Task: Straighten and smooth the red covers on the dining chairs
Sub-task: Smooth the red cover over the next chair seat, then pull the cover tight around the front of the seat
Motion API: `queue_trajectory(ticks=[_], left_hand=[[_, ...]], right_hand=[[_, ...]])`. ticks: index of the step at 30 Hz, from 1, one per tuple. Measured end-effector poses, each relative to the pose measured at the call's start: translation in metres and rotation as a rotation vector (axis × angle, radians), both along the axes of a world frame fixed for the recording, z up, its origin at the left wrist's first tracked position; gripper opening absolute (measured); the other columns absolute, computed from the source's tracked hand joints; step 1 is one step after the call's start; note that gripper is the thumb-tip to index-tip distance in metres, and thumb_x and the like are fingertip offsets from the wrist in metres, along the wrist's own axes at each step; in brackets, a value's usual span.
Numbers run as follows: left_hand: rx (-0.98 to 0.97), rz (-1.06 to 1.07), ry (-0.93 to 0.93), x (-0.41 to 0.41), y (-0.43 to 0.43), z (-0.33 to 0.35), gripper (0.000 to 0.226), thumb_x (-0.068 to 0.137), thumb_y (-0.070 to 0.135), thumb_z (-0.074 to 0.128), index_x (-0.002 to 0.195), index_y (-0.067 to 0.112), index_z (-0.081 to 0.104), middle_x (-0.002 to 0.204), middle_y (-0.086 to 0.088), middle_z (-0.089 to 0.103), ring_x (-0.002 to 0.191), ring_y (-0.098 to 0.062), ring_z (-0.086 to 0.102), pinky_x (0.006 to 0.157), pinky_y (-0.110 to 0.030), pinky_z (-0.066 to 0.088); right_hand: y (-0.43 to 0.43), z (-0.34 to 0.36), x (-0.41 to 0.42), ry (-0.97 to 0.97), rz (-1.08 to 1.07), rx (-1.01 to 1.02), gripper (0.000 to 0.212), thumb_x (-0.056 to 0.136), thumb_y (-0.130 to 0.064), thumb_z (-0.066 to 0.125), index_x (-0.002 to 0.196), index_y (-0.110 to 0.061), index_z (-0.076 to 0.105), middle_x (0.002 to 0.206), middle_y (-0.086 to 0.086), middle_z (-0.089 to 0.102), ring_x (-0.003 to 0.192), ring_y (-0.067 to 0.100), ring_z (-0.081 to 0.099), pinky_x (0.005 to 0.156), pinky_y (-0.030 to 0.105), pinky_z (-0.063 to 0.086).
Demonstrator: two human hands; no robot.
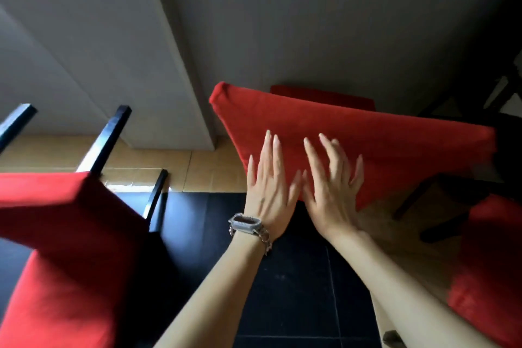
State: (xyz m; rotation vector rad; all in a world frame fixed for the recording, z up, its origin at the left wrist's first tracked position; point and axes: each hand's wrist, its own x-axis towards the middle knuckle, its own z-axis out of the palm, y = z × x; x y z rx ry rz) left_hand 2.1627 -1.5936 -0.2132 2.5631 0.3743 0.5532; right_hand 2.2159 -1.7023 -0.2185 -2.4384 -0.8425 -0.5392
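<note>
Both hands lie flat, side by side, on a red cover (353, 135) over a chair back: the left hand (269, 186) wears a watch (245, 222), the right hand (330, 189) spreads its fingers. Another red-covered chair (56, 234) stands at left, above black floor tiles (282, 291).

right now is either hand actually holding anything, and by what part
Nothing is held. The left hand and right hand lie flat, fingers straight, on the lower middle of the red cover.

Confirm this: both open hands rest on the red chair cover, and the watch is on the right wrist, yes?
Not quite. The head view shows the watch on the left wrist. The left hand and the right hand do both rest open on the red chair cover.
</note>
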Motion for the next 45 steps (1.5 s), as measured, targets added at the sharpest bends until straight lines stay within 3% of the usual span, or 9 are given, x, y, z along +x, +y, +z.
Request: queue_trajectory(ticks=[3,6,8,11,19,28,35,39,45], left_hand=[[-0.139,0.091,0.092,-0.049,0.018,-0.024,0.065,0.099,0.031,0.038,0.152,0.015,0.005,0.158,-0.001,0.017,0.142,-0.008,0.018,0.115,-0.025,0.013],[-0.365,0.321,0.219,-0.097,0.048,-0.040,0.058,0.101,0.033,0.036,0.152,0.022,0.011,0.134,0.006,0.053,0.118,-0.017,0.051,0.092,-0.032,0.040],[-0.364,0.443,0.311,-0.133,0.071,-0.050,0.049,0.101,0.033,0.034,0.148,0.025,0.021,0.112,0.012,0.062,0.101,-0.020,0.061,0.076,-0.035,0.044],[-0.351,0.568,0.332,-0.188,0.105,-0.061,0.036,0.100,0.033,0.039,0.135,0.026,0.039,0.103,0.007,0.070,0.097,-0.027,0.064,0.073,-0.036,0.044],[-0.391,0.774,0.345,-0.304,0.174,-0.078,0.013,0.098,0.035,0.043,0.105,0.027,0.050,0.087,0.002,0.071,0.088,-0.030,0.066,0.072,-0.037,0.048],[-0.330,0.736,0.410,-0.397,0.225,-0.079,0.016,0.099,0.036,0.040,0.106,0.025,0.050,0.079,0.005,0.068,0.082,-0.028,0.065,0.067,-0.032,0.042],[-0.366,0.910,0.467,-0.483,0.270,-0.093,0.017,0.098,0.037,0.041,0.104,0.025,0.051,0.081,-0.001,0.068,0.082,-0.031,0.064,0.068,-0.034,0.043],[-0.416,1.050,0.484,-0.521,0.278,-0.104,0.011,0.097,0.034,0.044,0.100,0.027,0.053,0.065,0.012,0.056,0.068,-0.026,0.054,0.064,-0.030,0.032],[-0.489,1.124,0.486,-0.540,0.290,-0.112,0.007,0.096,0.034,0.045,0.094,0.032,0.052,0.069,0.016,0.063,0.069,-0.018,0.055,0.065,-0.029,0.033]], right_hand=[[0.023,-0.017,-0.040,0.144,0.117,-0.063,0.070,0.081,-0.002,0.061,0.146,-0.016,0.037,0.148,0.010,0.033,0.139,0.029,0.031,0.110,0.062,0.019],[0.046,-0.028,-0.071,0.335,0.119,-0.070,0.060,0.079,0.007,0.061,0.135,-0.010,0.052,0.142,0.014,0.043,0.129,0.031,0.044,0.105,0.054,0.034],[0.057,-0.036,-0.088,0.425,0.117,-0.091,0.050,0.081,0.007,0.059,0.128,-0.008,0.058,0.138,0.014,0.045,0.125,0.032,0.046,0.102,0.049,0.037],[0.070,-0.048,-0.113,0.495,0.130,-0.179,0.041,0.084,0.004,0.057,0.124,-0.007,0.061,0.135,0.013,0.048,0.125,0.031,0.046,0.099,0.045,0.038],[0.121,-0.063,-0.187,0.528,0.243,-0.368,0.033,0.095,-0.014,0.048,0.127,-0.018,0.055,0.134,-0.003,0.047,0.123,0.018,0.042,0.098,0.030,0.031],[0.192,-0.069,-0.274,0.504,0.345,-0.503,0.033,0.100,-0.024,0.041,0.131,-0.024,0.048,0.133,-0.009,0.043,0.123,0.012,0.040,0.103,0.027,0.025],[0.261,-0.080,-0.336,0.536,0.448,-0.551,0.028,0.100,-0.026,0.039,0.126,-0.023,0.051,0.133,-0.008,0.043,0.124,0.011,0.038,0.106,0.027,0.022],[0.290,-0.090,-0.366,0.557,0.536,-0.589,0.028,0.100,-0.029,0.038,0.126,-0.025,0.049,0.133,-0.010,0.040,0.123,0.010,0.037,0.106,0.027,0.022],[0.323,-0.107,-0.383,0.660,0.582,-0.667,0.028,0.101,-0.031,0.038,0.125,-0.024,0.049,0.130,-0.009,0.041,0.121,0.011,0.038,0.105,0.029,0.023]])
